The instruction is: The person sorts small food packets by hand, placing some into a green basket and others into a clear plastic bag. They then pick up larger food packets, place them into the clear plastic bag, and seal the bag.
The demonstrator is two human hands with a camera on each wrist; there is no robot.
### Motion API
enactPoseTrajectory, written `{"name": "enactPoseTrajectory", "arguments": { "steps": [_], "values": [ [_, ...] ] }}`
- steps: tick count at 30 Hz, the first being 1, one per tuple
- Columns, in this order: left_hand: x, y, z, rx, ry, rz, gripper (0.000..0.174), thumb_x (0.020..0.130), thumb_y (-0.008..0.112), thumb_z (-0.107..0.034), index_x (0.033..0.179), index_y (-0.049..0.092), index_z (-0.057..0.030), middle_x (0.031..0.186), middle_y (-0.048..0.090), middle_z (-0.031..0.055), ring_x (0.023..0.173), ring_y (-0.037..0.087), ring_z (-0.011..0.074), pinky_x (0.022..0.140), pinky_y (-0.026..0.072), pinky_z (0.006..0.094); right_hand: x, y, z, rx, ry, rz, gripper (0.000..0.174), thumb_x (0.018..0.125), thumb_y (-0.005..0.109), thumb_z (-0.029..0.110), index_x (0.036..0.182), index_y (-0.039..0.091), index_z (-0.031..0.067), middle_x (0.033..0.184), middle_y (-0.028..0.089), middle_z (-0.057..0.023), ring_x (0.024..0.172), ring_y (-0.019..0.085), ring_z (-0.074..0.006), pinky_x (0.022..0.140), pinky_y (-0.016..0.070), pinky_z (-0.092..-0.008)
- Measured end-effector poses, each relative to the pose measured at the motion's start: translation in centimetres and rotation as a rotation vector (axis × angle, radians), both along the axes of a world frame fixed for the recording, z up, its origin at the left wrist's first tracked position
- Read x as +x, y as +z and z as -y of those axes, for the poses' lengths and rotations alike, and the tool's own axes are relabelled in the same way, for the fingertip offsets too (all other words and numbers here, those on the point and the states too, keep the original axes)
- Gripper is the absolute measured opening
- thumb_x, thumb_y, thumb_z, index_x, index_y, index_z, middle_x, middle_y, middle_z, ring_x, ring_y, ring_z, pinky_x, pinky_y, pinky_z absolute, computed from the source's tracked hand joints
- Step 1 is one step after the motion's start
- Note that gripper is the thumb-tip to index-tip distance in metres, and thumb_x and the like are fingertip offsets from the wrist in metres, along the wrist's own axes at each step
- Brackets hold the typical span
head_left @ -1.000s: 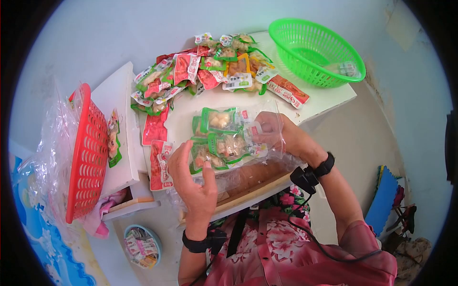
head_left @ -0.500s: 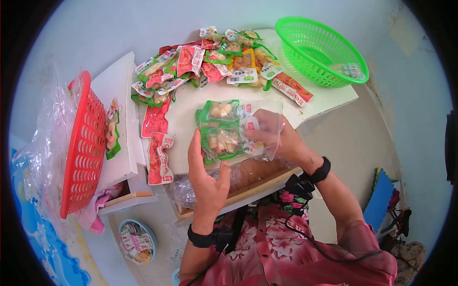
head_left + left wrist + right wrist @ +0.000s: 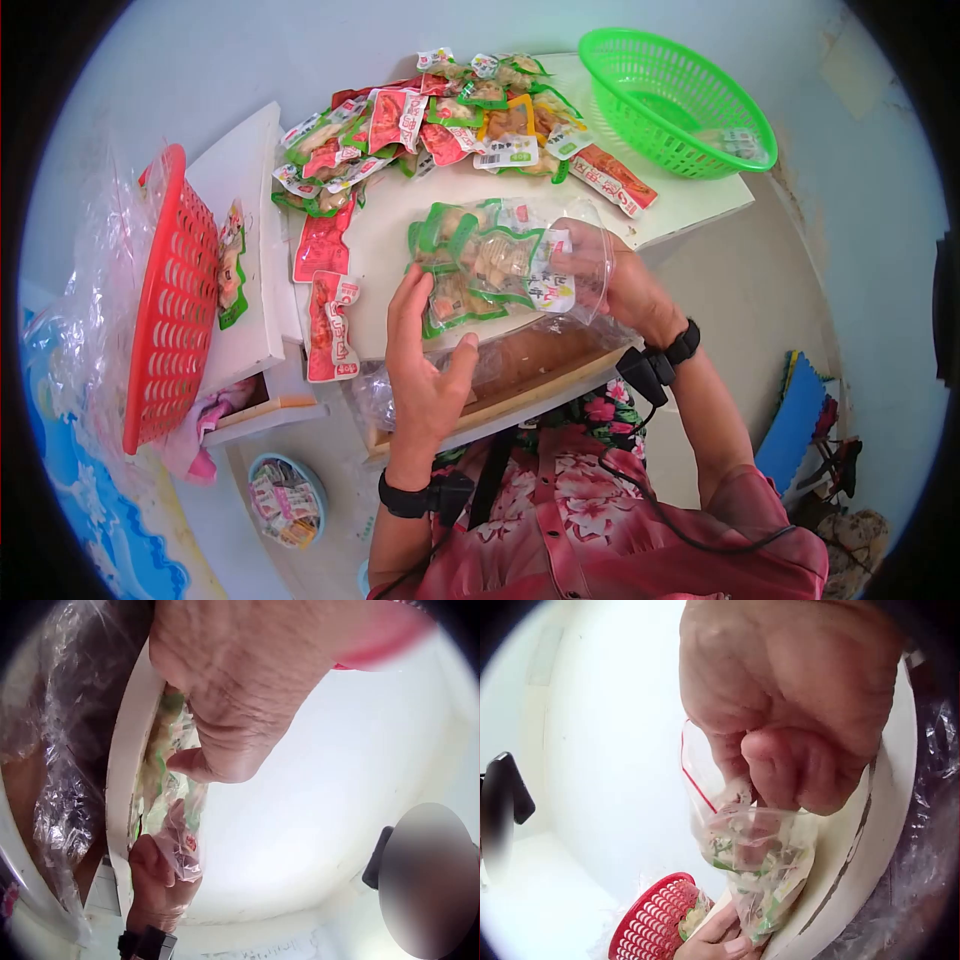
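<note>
A clear plastic bag (image 3: 590, 225) holds several green-edged snack packets (image 3: 495, 262) over the white table (image 3: 390, 240). My right hand (image 3: 625, 290) has its fingers at the bag's mouth on the right; in the right wrist view the fingers of the right hand (image 3: 791, 705) are curled at the clear bag (image 3: 761, 862). At the bag's left side is my left hand (image 3: 425, 375), fingers fairly straight and thumb apart, fingertips touching the packets. The left wrist view shows the left hand (image 3: 240, 690) above the packets, with the right hand (image 3: 157, 881) at the bag's other end.
Behind lies a pile of snack packets (image 3: 400, 130), with a green basket (image 3: 680, 115) at back right. Two red packets (image 3: 333, 325) lie on the left. A red basket (image 3: 175, 310) stands far left. Below the table's front edge, an open drawer (image 3: 530, 370) contains clear plastic.
The packets in the bag have shifted and now overlap more. The bag tilted and moved slightly, while my right hand stayed at its mouth and my left hand at its left side.
</note>
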State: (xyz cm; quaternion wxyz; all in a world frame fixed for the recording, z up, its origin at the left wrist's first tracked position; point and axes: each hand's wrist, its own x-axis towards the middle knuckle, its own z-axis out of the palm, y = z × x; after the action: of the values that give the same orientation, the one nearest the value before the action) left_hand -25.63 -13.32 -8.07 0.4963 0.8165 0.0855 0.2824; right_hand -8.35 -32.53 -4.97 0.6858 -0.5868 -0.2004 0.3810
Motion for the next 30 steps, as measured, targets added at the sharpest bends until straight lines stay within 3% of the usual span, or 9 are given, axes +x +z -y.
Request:
{"name": "enactPoseTrajectory", "arguments": {
  "steps": [6,9,12,15,18,21,24,27,30],
  "values": [
    [0.0,0.1,-0.2,0.044,-0.008,-0.047,0.062,0.081,0.069,0.0,0.14,0.049,0.0023,0.149,0.045,0.0179,0.139,0.044,0.0275,0.116,0.0351,0.0397,-0.1,1.3,-0.4,-0.03,0.002,-0.05,0.035,0.093,0.071,0.023,0.121,0.062,0.0051,0.077,0.06,0.0027,0.046,0.042,-0.0017,0.04,0.0299,-0.0169],
    [0.2,0.0,0.0,0.066,0.011,-0.017,0.06,0.082,0.071,-0.002,0.138,0.052,0.0028,0.146,0.049,0.0176,0.135,0.048,0.0269,0.114,0.0382,0.0391,0.1,2.6,-0.8,-0.043,0.217,0.102,0.047,0.09,0.072,0.017,0.133,0.057,0.005,0.093,0.065,0.0004,0.062,0.053,-0.0002,0.048,0.0405,-0.0162],
    [0.4,-0.1,-0.2,0.057,0.039,-0.023,0.058,0.082,0.072,-0.002,0.136,0.053,0.0028,0.143,0.052,0.0169,0.132,0.051,0.0271,0.111,0.0408,0.0382,-0.6,2.8,-1.7,-0.139,0.263,0.105,0.042,0.089,0.074,0.016,0.127,0.06,0.0053,0.097,0.066,-0.0013,0.07,0.059,-0.0028,0.055,0.0487,-0.0197],
    [0.4,-0.2,0.0,0.075,0.027,-0.015,0.057,0.081,0.073,-0.002,0.135,0.055,0.0025,0.14,0.054,0.016,0.128,0.053,0.0267,0.109,0.0424,0.0373,-1.1,0.3,-2.5,-0.026,0.062,0.092,0.035,0.089,0.074,0.017,0.12,0.062,0.0055,0.098,0.067,-0.002,0.077,0.064,-0.0066,0.064,0.0537,-0.023],
    [0.5,-0.1,0.2,0.035,0.019,-0.007,0.055,0.08,0.073,-0.001,0.132,0.056,0.0023,0.14,0.054,0.016,0.128,0.054,0.0262,0.109,0.0428,0.0369,-0.5,-0.4,-1.8,0.067,0.073,-0.161,0.026,0.091,0.072,0.013,0.114,0.064,0.0048,0.101,0.069,-0.0035,0.085,0.066,-0.0094,0.071,0.0551,-0.0252],
    [0.5,0.0,-0.3,0.027,-0.015,-0.004,0.051,0.08,0.073,-0.002,0.129,0.058,0.0027,0.14,0.054,0.016,0.128,0.053,0.0261,0.108,0.0427,0.0376,-0.2,-0.5,-1.0,0.102,0.094,-0.173,0.026,0.094,0.069,0.013,0.117,0.063,0.003,0.109,0.069,-0.0044,0.096,0.067,-0.0102,0.082,0.0562,-0.0281],
    [0.2,0.4,-0.4,-0.003,-0.069,-0.025,0.048,0.08,0.073,-0.007,0.125,0.061,0.0018,0.139,0.055,0.0178,0.132,0.05,0.0325,0.11,0.0394,0.0412,0.2,-0.5,-0.9,0.136,0.132,-0.22,0.029,0.096,0.066,0.014,0.122,0.062,0.0014,0.12,0.066,-0.0054,0.104,0.064,-0.0106,0.088,0.0548,-0.0298],
    [0.2,0.2,-0.5,-0.077,-0.107,-0.01,0.045,0.081,0.073,-0.01,0.123,0.061,0.0019,0.141,0.053,0.0185,0.138,0.044,0.0349,0.113,0.0359,0.0428,-0.4,-0.3,-1.9,0.124,0.054,-0.169,0.025,0.093,0.066,0.017,0.113,0.06,0.0017,0.11,0.064,-0.0033,0.097,0.065,-0.0111,0.084,0.0552,-0.0284],
    [0.3,0.9,-0.2,-0.156,-0.114,-0.009,0.04,0.084,0.072,-0.012,0.12,0.063,0.0021,0.143,0.052,0.0194,0.142,0.041,0.0357,0.115,0.0326,0.0433,0.1,-0.8,-1.6,0.181,0.134,-0.186,0.024,0.093,0.066,0.015,0.113,0.06,0.0036,0.114,0.061,-0.0028,0.101,0.063,-0.0113,0.089,0.0539,-0.0299]
  ]
}}
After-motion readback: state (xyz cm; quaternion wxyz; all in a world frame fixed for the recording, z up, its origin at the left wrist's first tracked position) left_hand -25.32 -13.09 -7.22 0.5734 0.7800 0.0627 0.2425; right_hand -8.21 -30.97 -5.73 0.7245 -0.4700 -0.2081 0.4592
